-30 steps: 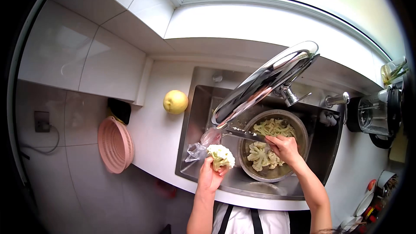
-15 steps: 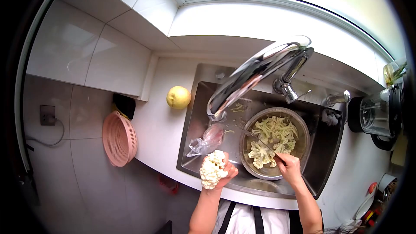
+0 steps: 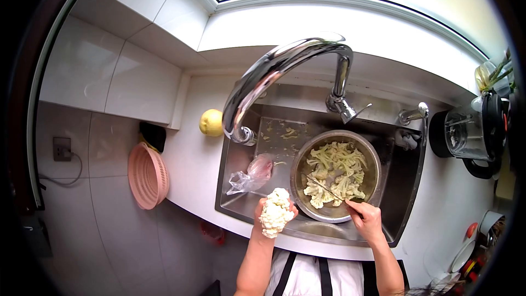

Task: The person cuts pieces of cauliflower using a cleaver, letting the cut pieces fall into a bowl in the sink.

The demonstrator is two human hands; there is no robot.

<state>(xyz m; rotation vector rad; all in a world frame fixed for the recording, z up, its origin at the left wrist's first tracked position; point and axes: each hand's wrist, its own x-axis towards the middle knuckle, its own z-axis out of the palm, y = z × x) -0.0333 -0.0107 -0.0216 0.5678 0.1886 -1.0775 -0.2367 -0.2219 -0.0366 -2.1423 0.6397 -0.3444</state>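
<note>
Over the sink's front edge, my left hand (image 3: 258, 215) is closed around a white cauliflower head (image 3: 276, 215), florets turned up. My right hand (image 3: 366, 220) grips the handle of a knife (image 3: 327, 188), whose thin blade reaches left across a metal bowl (image 3: 295, 181). Cut cauliflower florets (image 3: 341, 160) with pale green stems lie in that bowl, under and beyond the blade. The bowl stands in the steel sink (image 3: 280, 151), right of the cauliflower head. The blade and the head are apart.
A clear plastic bag with something pinkish (image 3: 259, 170) lies in the sink's left side, near scattered scraps. The chrome faucet (image 3: 263, 74) arches above. A yellow round fruit (image 3: 211, 123) and pink basket (image 3: 148, 176) are to the left; a blender (image 3: 466, 134) stands right.
The view has shifted, so the sink and faucet appear further left. My right hand has drawn slightly away from the florets with the knife. My left hand still holds the cauliflower head.
</note>
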